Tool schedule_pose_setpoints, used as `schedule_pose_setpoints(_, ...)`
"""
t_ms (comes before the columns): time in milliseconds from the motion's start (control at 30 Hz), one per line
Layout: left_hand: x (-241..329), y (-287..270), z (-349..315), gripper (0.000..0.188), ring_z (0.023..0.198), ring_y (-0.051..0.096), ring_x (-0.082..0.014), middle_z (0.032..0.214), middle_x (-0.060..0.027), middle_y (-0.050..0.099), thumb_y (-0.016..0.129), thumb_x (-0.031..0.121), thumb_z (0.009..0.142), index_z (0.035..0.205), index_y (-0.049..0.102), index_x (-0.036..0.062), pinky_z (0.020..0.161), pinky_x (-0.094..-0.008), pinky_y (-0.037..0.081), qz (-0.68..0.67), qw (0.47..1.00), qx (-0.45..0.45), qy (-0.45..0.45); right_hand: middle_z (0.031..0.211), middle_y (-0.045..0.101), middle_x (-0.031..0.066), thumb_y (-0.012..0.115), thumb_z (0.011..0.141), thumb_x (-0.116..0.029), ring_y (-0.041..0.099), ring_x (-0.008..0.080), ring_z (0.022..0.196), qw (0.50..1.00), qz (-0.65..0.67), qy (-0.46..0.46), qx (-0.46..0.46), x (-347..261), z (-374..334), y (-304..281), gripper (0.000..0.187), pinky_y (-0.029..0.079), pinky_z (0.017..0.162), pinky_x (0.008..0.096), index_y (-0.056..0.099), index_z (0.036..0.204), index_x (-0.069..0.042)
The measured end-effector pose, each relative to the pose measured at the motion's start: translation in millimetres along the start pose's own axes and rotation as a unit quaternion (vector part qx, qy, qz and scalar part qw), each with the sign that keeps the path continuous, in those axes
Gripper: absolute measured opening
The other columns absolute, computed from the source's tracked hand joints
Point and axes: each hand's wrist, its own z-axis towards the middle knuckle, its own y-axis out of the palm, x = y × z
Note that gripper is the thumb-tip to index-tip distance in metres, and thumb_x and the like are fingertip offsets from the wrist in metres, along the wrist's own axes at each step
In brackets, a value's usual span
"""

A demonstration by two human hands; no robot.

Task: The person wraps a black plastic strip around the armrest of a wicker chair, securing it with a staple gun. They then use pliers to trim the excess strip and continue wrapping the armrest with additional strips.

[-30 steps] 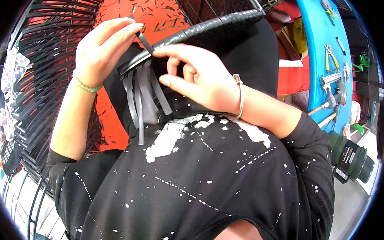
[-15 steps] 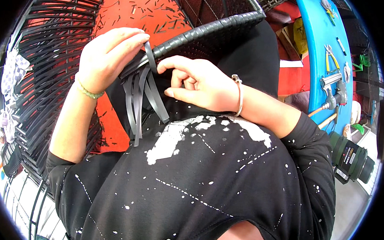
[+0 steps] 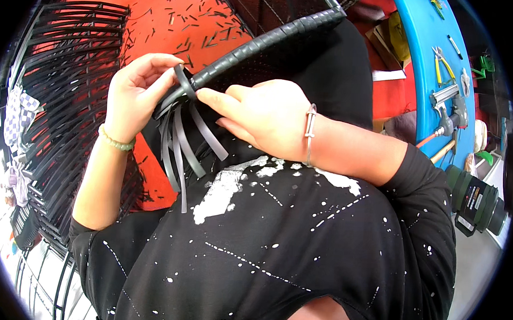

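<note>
A dark grey flat strip [image 3: 182, 81] loops over the end of a curved rim [image 3: 264, 47] wrapped in black banding. My left hand [image 3: 135, 89] is closed, pinching this strip between thumb and fingertips above the rim. From the other side, my right hand [image 3: 265, 112] reaches in with its index finger stretched out, the tip touching the strip's lower part. Its thumb stays apart below, and I see nothing held in that hand. Several loose strip ends [image 3: 180, 142] hang down from the rim's end over my dark clothing.
Black slatted frames [image 3: 72, 60] are stacked at the left. Short black offcuts litter the red floor [image 3: 154, 18]. On the right, a blue table [image 3: 414, 24] carries yellow-handled pliers [image 3: 443, 68], a power tool [image 3: 456, 114] and other hand tools. A green-and-black camera lens [image 3: 475, 201] juts out below it.
My left hand has come slightly down and left with the strip. My right index finger has moved left and now touches it. The rim's end has shifted left a little, too.
</note>
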Motion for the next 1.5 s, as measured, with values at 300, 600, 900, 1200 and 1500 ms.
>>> schedule_pose_setpoints(300, 7.6, -3.4, 0.9, 0.020, 0.085, 0.066, -0.0057, 0.100, -0.0033, 0.072, 0.063, 0.008, 0.099, 0.117, 0.065, -0.0019, 0.078, -0.0202, 0.051, -0.069, 0.989, -0.049, -0.123, 0.079, 0.069, 0.0125, 0.061, 0.085, -0.007, 0.072, 0.0291, 0.075, 0.999, -0.018, -0.029, -0.027, -10.2, -1.2, 3.9, 0.047, 0.057, 0.064, 0.0394, 0.050, 0.128, 0.006)
schedule_pose_setpoints(600, 0.6, -12.3, 14.7, 0.026, 0.085, 0.071, -0.0113, 0.099, -0.0063, 0.075, 0.064, 0.010, 0.097, 0.119, 0.067, -0.0042, 0.081, -0.0238, 0.057, -0.182, 0.933, -0.107, -0.293, 0.076, 0.069, 0.0101, 0.059, 0.086, -0.007, 0.071, 0.0261, 0.073, 0.997, -0.049, -0.035, -0.057, -12.9, -0.2, 4.5, 0.054, 0.056, 0.061, 0.0372, 0.049, 0.137, 0.009)
schedule_pose_setpoints(900, 4.2, -12.9, 18.9, 0.029, 0.104, 0.069, -0.0157, 0.118, -0.0138, 0.072, 0.062, 0.011, 0.096, 0.116, 0.069, -0.0079, 0.095, -0.0304, 0.054, -0.248, 0.928, -0.173, -0.219, 0.072, 0.068, 0.0078, 0.064, 0.092, -0.020, 0.070, 0.0256, 0.066, 0.998, -0.057, -0.023, -0.001, -8.3, -3.0, 13.2, 0.044, 0.055, 0.060, 0.0389, 0.056, 0.132, -0.003)
schedule_pose_setpoints(1200, 22.7, -0.2, 12.3, 0.033, 0.102, 0.064, -0.0109, 0.106, -0.0053, 0.072, 0.060, 0.019, 0.100, 0.118, 0.070, -0.0063, 0.094, -0.0246, 0.048, -0.144, 0.961, -0.140, -0.188, 0.069, 0.064, 0.0064, 0.064, 0.090, -0.018, 0.068, 0.0239, 0.062, 0.989, -0.132, -0.069, 0.024, -6.9, -8.2, 15.7, 0.043, 0.054, 0.058, 0.0369, 0.059, 0.129, -0.001)
schedule_pose_setpoints(1500, 19.1, 14.1, 6.6, 0.037, 0.084, 0.056, -0.0100, 0.091, -0.0042, 0.064, 0.054, 0.023, 0.107, 0.090, 0.065, -0.0072, 0.081, -0.0256, 0.046, 0.072, 0.990, -0.117, -0.019, 0.080, 0.060, 0.0023, 0.072, 0.084, -0.017, 0.066, 0.0214, 0.065, 0.950, -0.011, -0.073, 0.303, 13.8, 9.1, 13.8, 0.018, 0.051, 0.053, 0.0343, 0.064, 0.099, -0.012)
